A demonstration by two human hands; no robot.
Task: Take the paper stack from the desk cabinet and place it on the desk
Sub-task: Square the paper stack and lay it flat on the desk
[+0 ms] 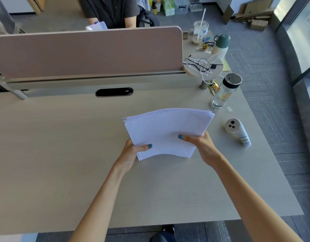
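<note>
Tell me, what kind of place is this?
Most likely a shared office. A long desk is split by a low partition with another person seated behind it, the floor is grey carpet tile, and both hands hold a paper stack.

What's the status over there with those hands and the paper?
Left hand and right hand both gripping white paper stack. Stack above pale wooden desk, near edge bowed. Nothing beneath it.
</note>
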